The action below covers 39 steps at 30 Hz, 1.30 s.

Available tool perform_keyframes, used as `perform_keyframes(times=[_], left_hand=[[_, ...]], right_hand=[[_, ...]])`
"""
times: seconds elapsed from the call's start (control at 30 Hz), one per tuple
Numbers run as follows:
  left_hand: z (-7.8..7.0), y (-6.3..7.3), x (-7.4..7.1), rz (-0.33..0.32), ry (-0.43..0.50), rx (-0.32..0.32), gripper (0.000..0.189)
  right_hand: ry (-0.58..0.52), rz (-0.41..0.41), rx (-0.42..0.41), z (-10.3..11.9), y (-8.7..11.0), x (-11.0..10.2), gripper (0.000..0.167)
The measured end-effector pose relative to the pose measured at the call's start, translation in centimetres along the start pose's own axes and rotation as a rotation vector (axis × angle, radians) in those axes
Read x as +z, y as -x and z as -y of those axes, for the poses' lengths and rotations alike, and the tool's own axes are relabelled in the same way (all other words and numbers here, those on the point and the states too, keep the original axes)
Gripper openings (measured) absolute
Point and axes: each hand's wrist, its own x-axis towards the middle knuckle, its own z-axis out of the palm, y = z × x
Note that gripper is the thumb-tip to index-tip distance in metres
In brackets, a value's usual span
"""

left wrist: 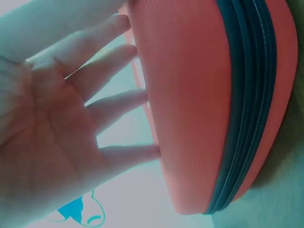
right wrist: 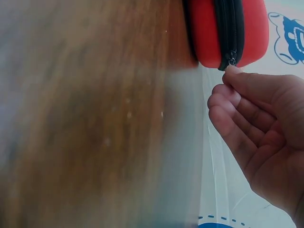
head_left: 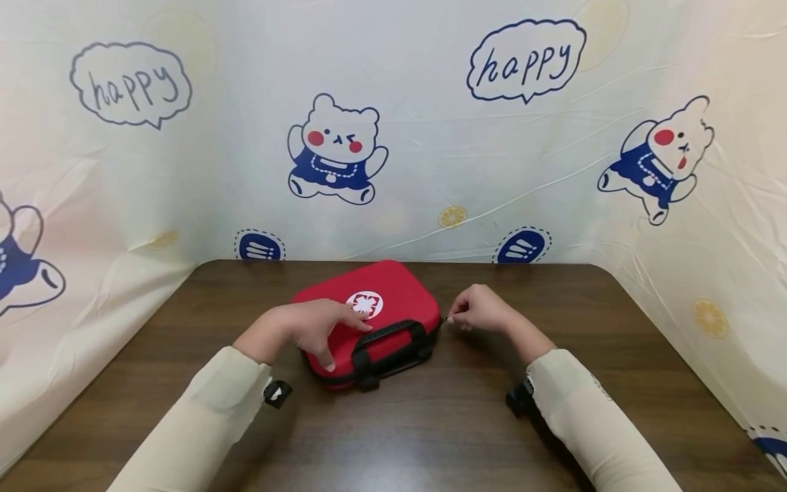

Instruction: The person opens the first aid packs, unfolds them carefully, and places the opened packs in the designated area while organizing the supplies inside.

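Note:
A red hard-shell case (head_left: 393, 283) with a white round emblem (head_left: 364, 301) lies flat and turned at an angle on the table. Its black carry handle (head_left: 393, 330) faces the person. Across the case's left part rests the left hand (head_left: 320, 326), fingers spread and nearly straight, thumb apart on the near side. At the right corner the right hand (head_left: 482, 307) pinches a small metal zipper pull (right wrist: 232, 61) between thumb and forefinger. The black zipper (left wrist: 251, 95) runs along the case's side, and its teeth look closed where they show.
The brown wooden table (head_left: 430, 437) spreads around the case. Behind it hangs a pale curtain (head_left: 424, 157) printed with bears and lettering, meeting the table's back edge. Each wrist carries a small black camera (head_left: 278, 393) on its strap.

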Motion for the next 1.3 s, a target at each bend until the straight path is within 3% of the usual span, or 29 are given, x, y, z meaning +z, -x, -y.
perform_keyframes(times=[0.3,0.57,0.8,1.07,1.3], left_hand=[[1.2,0.0,-0.5,-0.070,-0.031,-0.019,0.077],[1.5,0.1,0.5,-0.111,-0.013,0.029,0.076],[0.0,-0.7,1.9,-0.186,-0.114,0.091,0.074],[-2.6,-2.2,3.3,-0.259,-0.178,0.076,0.069],[-3.0,-2.7,3.7,-0.318,-0.252,0.045,0.058]], right_hand=[[-0.004,0.056,-0.021,1.1,0.3,0.4,0.006],[-0.018,0.088,-0.048,1.9,1.0,1.2,0.005],[-0.037,0.112,-0.083,2.9,1.8,2.2,0.006],[-0.002,0.161,-0.183,5.0,2.5,3.4,0.009],[0.018,0.163,-0.174,4.6,1.9,3.0,0.009]])
